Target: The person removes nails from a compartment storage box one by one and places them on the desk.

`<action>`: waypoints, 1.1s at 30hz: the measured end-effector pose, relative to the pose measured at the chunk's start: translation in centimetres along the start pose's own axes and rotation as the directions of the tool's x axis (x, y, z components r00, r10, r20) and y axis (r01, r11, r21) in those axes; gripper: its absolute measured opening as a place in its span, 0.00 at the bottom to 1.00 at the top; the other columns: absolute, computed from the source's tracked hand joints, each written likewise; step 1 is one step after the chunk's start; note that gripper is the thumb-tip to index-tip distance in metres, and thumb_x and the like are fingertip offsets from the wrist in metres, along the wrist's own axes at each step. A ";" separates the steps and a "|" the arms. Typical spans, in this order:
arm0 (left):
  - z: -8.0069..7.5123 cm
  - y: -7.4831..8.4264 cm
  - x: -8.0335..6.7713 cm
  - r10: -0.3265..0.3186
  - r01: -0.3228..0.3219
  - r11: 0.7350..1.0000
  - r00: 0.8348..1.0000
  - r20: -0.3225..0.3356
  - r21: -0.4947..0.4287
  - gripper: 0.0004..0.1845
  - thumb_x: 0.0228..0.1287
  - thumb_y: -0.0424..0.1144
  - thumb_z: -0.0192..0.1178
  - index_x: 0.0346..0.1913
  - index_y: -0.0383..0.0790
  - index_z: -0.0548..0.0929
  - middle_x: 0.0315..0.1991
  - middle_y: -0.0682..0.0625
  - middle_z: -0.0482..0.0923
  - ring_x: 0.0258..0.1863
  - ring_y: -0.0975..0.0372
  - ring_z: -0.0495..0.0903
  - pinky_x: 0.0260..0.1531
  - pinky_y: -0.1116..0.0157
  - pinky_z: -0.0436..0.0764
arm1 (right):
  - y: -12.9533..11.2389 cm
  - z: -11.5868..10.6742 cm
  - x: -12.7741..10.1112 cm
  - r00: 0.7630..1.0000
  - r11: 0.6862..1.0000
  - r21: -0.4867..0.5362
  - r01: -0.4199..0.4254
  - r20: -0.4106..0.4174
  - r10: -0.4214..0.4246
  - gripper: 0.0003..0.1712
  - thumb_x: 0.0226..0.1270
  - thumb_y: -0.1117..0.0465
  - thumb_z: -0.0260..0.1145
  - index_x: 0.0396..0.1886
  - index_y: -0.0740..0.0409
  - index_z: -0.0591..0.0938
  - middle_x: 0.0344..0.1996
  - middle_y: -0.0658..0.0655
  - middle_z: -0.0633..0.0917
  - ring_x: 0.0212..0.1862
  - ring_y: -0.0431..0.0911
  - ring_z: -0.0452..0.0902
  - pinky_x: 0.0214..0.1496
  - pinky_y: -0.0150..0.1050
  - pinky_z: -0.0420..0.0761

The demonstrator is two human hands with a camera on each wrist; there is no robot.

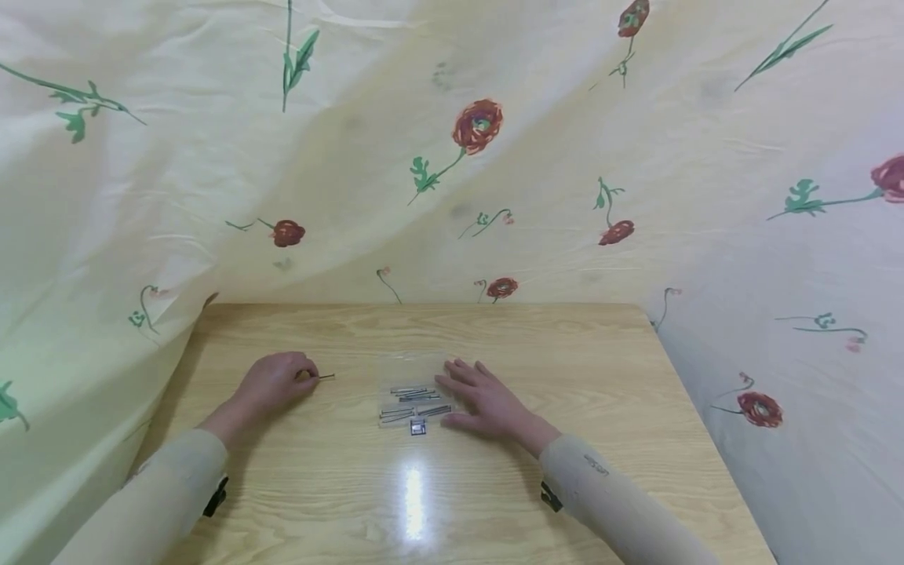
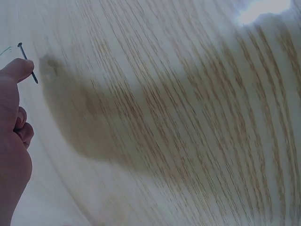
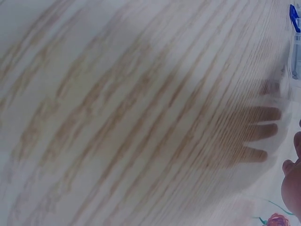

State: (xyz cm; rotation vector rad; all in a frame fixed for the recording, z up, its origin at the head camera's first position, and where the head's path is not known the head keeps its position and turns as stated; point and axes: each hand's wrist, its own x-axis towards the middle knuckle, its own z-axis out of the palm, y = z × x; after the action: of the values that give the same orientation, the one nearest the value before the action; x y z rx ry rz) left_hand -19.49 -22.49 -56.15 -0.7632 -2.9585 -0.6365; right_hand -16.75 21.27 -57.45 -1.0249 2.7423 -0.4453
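My left hand point(image 1: 278, 383) pinches a single nail point(image 1: 327, 377) between thumb and finger over the left part of the table. In the left wrist view that dark nail point(image 2: 21, 49) shows its flat head and its point on either side of the fingertip. At the table's middle lies a clear plastic bag point(image 1: 413, 367) with several nails point(image 1: 415, 394) in it. The right hand point(image 1: 487, 404) is spread at the bag's right edge, fingers extended; whether they press on the bag I cannot tell. In the right wrist view only part of this hand point(image 3: 292, 181) shows.
A small dark-and-white square point(image 1: 418, 428) sits at the bag's near edge. The wood-grain table point(image 1: 565, 337) carries a bright light reflection in front of the bag. Flowered cloth point(image 1: 367, 157) hangs behind the table and along both sides.
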 end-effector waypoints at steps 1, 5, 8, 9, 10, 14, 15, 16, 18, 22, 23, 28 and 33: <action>0.0 -0.1 0.0 0.009 -0.009 1.000 1.000 -0.001 0.005 0.03 0.66 0.37 0.73 0.36 0.42 0.91 0.30 0.57 0.83 0.27 0.67 0.75 0.32 0.58 0.82 | 0.0 0.0 0.0 1.000 1.000 0.001 0.000 -0.003 0.000 0.47 0.75 0.31 0.63 0.86 0.43 0.63 0.86 0.56 0.57 0.86 0.52 0.47 0.86 0.56 0.44; 0.3 -0.5 0.2 0.008 -0.008 1.000 1.000 0.007 0.006 0.03 0.66 0.37 0.74 0.37 0.42 0.91 0.30 0.57 0.84 0.26 0.67 0.74 0.32 0.59 0.81 | -0.2 0.0 0.2 1.000 1.000 0.007 0.001 -0.013 -0.001 0.46 0.75 0.32 0.64 0.85 0.44 0.65 0.85 0.57 0.58 0.86 0.53 0.48 0.86 0.57 0.46; 0.6 -1.0 0.3 0.002 -0.002 1.000 1.000 0.010 0.003 0.02 0.67 0.37 0.74 0.38 0.42 0.91 0.31 0.57 0.84 0.26 0.68 0.74 0.32 0.60 0.81 | -0.4 -0.1 0.4 1.000 1.000 0.017 0.001 -0.014 -0.001 0.46 0.75 0.33 0.64 0.85 0.45 0.65 0.85 0.57 0.58 0.86 0.55 0.49 0.86 0.58 0.46; 0.7 -1.2 0.3 0.007 -0.007 1.000 1.000 0.004 0.003 0.02 0.66 0.37 0.74 0.38 0.42 0.91 0.31 0.57 0.84 0.26 0.68 0.74 0.32 0.60 0.81 | -0.4 -0.1 0.5 1.000 1.000 0.023 0.002 -0.015 -0.002 0.46 0.75 0.33 0.65 0.85 0.46 0.65 0.85 0.58 0.59 0.86 0.55 0.49 0.86 0.59 0.46; 0.7 -1.4 0.3 0.012 -0.012 1.000 1.000 -0.004 0.003 0.03 0.66 0.37 0.74 0.38 0.42 0.91 0.30 0.58 0.84 0.26 0.68 0.73 0.31 0.60 0.81 | -0.5 -0.1 0.6 1.000 1.000 0.024 0.000 -0.015 0.000 0.46 0.75 0.33 0.65 0.85 0.46 0.65 0.85 0.58 0.59 0.86 0.55 0.49 0.86 0.59 0.47; 0.9 -2.0 0.6 0.039 -0.039 0.999 0.999 -0.029 -0.006 0.03 0.65 0.36 0.75 0.39 0.43 0.91 0.30 0.58 0.83 0.26 0.69 0.74 0.30 0.60 0.81 | -0.7 -0.3 0.8 1.000 0.999 0.025 -0.029 -0.004 0.029 0.46 0.75 0.32 0.64 0.85 0.44 0.64 0.86 0.56 0.58 0.86 0.52 0.48 0.86 0.56 0.45; 0.9 -2.1 0.7 0.039 -0.039 0.999 0.999 -0.026 -0.008 0.03 0.65 0.36 0.75 0.39 0.43 0.92 0.30 0.58 0.84 0.26 0.69 0.75 0.31 0.59 0.81 | -0.7 -0.3 0.9 0.999 0.999 0.026 -0.036 -0.001 0.036 0.46 0.75 0.32 0.64 0.85 0.44 0.64 0.86 0.55 0.57 0.86 0.52 0.47 0.86 0.56 0.45; 0.8 -2.3 0.7 0.037 -0.037 0.999 0.999 -0.019 -0.011 0.03 0.66 0.37 0.75 0.40 0.44 0.92 0.31 0.58 0.84 0.27 0.68 0.76 0.31 0.59 0.82 | -0.7 -0.3 0.9 0.999 0.999 0.026 -0.044 0.002 0.044 0.46 0.75 0.32 0.64 0.85 0.43 0.64 0.86 0.55 0.57 0.86 0.51 0.47 0.86 0.55 0.45; 0.7 -2.4 0.9 0.026 -0.026 1.000 1.000 -0.002 -0.017 0.03 0.67 0.37 0.74 0.41 0.44 0.92 0.32 0.57 0.85 0.28 0.67 0.78 0.33 0.57 0.83 | -0.9 -0.4 1.0 0.999 0.998 0.030 -0.054 0.005 0.054 0.46 0.75 0.32 0.64 0.85 0.43 0.64 0.86 0.55 0.57 0.86 0.51 0.47 0.86 0.55 0.44; 0.6 -2.4 0.8 0.005 -0.005 1.000 1.000 0.016 -0.022 0.04 0.68 0.38 0.73 0.43 0.44 0.92 0.35 0.55 0.87 0.30 0.65 0.80 0.35 0.55 0.84 | -0.9 -0.4 1.1 0.999 0.998 0.028 -0.054 0.006 0.054 0.46 0.75 0.32 0.64 0.85 0.42 0.64 0.86 0.55 0.58 0.87 0.50 0.46 0.86 0.55 0.45; 0.5 -2.3 0.7 0.002 -0.002 1.000 1.000 0.017 -0.024 0.04 0.68 0.39 0.74 0.43 0.45 0.92 0.35 0.55 0.88 0.30 0.64 0.81 0.35 0.55 0.84 | -0.9 -0.4 1.1 0.999 0.998 0.028 -0.051 0.003 0.051 0.46 0.75 0.32 0.64 0.85 0.42 0.64 0.86 0.55 0.58 0.86 0.51 0.47 0.86 0.56 0.45; 0.4 -1.2 0.8 -0.006 0.008 0.997 1.000 0.025 -0.071 0.07 0.68 0.42 0.74 0.45 0.45 0.93 0.37 0.55 0.89 0.34 0.59 0.85 0.39 0.52 0.85 | -0.8 -0.3 1.2 0.999 0.999 0.024 -0.046 0.008 0.046 0.46 0.75 0.32 0.63 0.85 0.42 0.64 0.86 0.56 0.58 0.86 0.51 0.47 0.86 0.56 0.45; 0.6 2.1 2.2 0.037 -0.029 0.989 0.998 0.050 -0.144 0.10 0.69 0.44 0.73 0.49 0.44 0.93 0.43 0.51 0.91 0.44 0.54 0.89 0.49 0.49 0.86 | -0.7 -0.5 1.2 0.998 0.998 0.028 -0.057 0.015 0.057 0.46 0.75 0.31 0.63 0.85 0.42 0.63 0.86 0.55 0.57 0.87 0.51 0.46 0.86 0.56 0.43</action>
State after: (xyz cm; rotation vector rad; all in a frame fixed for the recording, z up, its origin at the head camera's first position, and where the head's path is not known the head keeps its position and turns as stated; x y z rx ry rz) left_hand -20.45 -19.61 -55.62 -0.8499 -2.9659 -0.8473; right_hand -17.32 20.05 -56.84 -0.9371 2.7373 -0.4645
